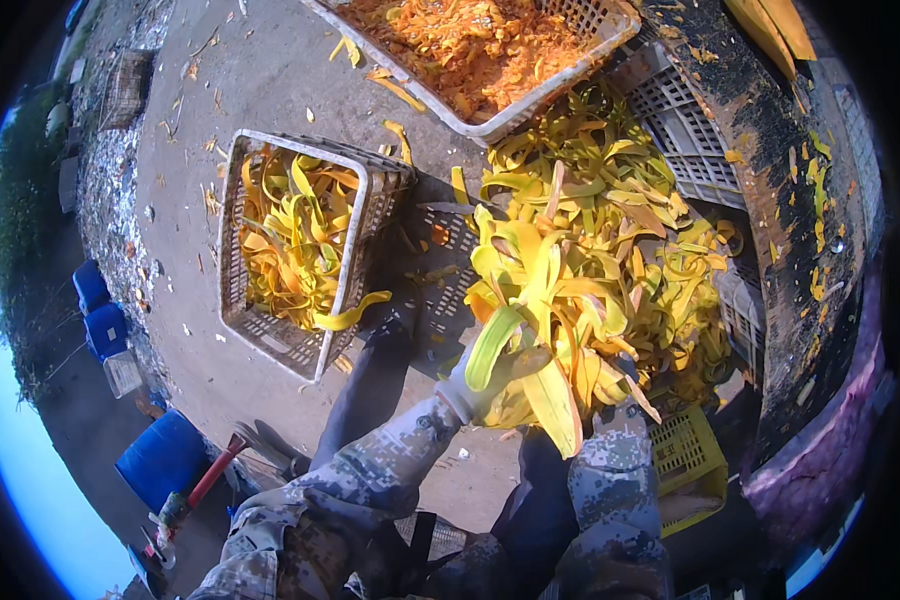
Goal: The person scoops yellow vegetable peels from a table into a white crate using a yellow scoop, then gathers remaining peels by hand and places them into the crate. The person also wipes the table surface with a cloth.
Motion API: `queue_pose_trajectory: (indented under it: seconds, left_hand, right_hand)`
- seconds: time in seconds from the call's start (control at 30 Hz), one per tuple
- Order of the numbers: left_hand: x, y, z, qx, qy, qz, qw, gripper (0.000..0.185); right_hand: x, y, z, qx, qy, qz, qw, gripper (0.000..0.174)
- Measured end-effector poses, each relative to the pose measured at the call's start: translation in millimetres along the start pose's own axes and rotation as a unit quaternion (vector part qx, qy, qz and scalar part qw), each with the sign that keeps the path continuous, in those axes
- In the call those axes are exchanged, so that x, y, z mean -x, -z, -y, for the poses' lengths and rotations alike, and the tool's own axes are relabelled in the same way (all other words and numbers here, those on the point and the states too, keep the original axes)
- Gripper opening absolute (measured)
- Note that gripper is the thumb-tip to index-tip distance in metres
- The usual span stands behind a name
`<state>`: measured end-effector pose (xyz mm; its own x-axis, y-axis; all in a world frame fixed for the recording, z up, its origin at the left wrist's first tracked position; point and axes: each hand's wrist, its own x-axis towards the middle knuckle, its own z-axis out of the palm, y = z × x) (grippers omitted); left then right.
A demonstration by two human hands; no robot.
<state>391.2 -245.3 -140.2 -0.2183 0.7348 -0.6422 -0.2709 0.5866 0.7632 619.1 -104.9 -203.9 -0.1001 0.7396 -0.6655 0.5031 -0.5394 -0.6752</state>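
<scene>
My left hand (487,379), in a pale glove, is closed around a large bunch of yellow and green peel strips (544,277), apparently pumpkin peel. Broad strips hang over its fingers. The camouflage sleeve of my right arm reaches up to the other side of the bunch, where the peel hides most of my right hand; its grip is not visible. Beneath and beyond lies a heap of similar peel (675,300). To the left, a white slatted plastic crate (229,225) stands tilted, partly filled with peel, one strip draped over its rim.
A crate (521,112) of orange pulp stands at the top. Along the right runs a dark, peel-littered work surface (802,247), with a grey crate (690,135) against it. A yellow crate (690,457) sits lower right. Blue barrels (163,459) and a red-handled tool (217,469) are at left.
</scene>
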Motion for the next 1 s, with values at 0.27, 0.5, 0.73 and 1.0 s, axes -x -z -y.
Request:
queue_pose_trajectory:
  seconds: [0.27,0.5,0.73,1.0]
  left_hand:
    - [112,179,-103,0.039,0.0,-0.158,0.987,0.054]
    - [92,332,-57,0.006,-0.003,-0.28,0.96,0.069]
    - [-38,377,108,-0.487,0.089,-0.181,0.85,0.057]
    - [-84,405,154,-0.516,0.162,-0.024,0.841,0.045]
  right_hand:
    - [81,-212,75,-0.09,0.061,0.207,0.972,0.037]
    - [44,-444,155,-0.163,0.332,0.383,0.846,0.044]
    - [53,-487,148,0.216,0.257,0.197,0.921,0.052]
    - [76,-338,148,0.105,0.386,0.116,0.909,0.042]
